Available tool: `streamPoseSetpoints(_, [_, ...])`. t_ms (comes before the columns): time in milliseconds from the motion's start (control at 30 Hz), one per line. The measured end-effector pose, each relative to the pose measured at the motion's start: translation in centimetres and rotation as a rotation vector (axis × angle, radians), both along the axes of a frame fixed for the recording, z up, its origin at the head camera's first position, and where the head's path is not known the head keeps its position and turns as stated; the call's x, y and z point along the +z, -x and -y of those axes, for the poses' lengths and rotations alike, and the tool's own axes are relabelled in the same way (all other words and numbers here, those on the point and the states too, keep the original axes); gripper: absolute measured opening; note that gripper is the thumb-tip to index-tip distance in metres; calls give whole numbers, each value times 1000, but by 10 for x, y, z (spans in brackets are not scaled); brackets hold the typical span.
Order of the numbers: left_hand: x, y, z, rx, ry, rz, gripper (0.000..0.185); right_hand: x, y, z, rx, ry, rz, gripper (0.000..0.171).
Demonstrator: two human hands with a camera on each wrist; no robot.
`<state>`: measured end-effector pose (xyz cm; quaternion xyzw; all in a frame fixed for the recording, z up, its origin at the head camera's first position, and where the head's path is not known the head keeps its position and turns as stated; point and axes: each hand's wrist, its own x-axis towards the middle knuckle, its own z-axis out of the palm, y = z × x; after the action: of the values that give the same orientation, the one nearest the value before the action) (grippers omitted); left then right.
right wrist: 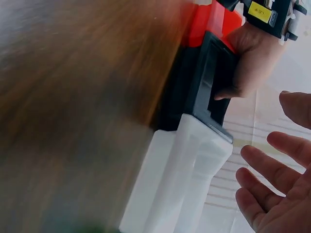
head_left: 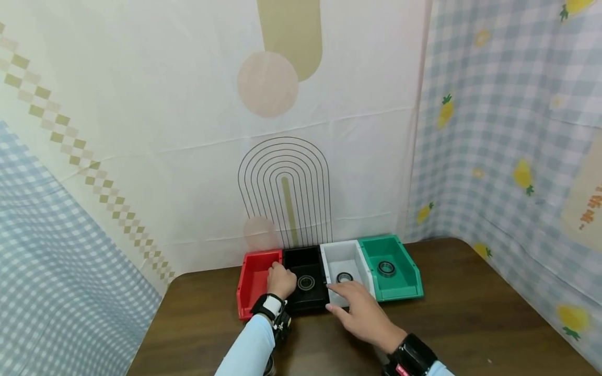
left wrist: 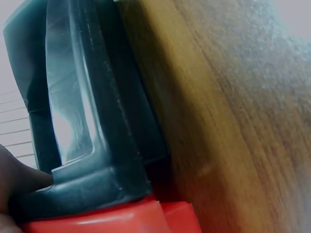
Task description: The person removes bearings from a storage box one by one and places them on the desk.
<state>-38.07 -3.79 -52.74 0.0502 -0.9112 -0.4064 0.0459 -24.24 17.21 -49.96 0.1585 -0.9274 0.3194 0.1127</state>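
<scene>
Four open-front bins stand side by side: red (head_left: 249,287), black (head_left: 308,305), white (head_left: 339,253) and green (head_left: 404,292). A ring-shaped bearing lies in each of the black (head_left: 306,282), white (head_left: 345,277) and green (head_left: 386,269) ones. My left hand (head_left: 281,281) grips the adjoining walls of the red and black bins, its thumb (right wrist: 228,93) on the black side; its other fingers are mostly hidden. Over the front of the white bin hovers my right hand (head_left: 359,315), fingers spread and holding nothing.
The bins stand on a brown wooden table (head_left: 202,313), close to a patterned cloth (head_left: 197,198) behind. Checked cloth (head_left: 508,209) hangs at the right. A dark round object (head_left: 270,366) shows partly beside my left sleeve at the bottom edge.
</scene>
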Motion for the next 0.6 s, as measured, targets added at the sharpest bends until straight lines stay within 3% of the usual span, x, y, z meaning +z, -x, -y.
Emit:
streamPoseSetpoints(167, [8, -10, 1, 4, 0, 21, 48, 2, 7, 14, 72, -65, -80, 42])
streamPoseSetpoints(600, [3, -5, -1, 22, -26, 19, 52, 5, 27, 42, 140, -166, -155, 37])
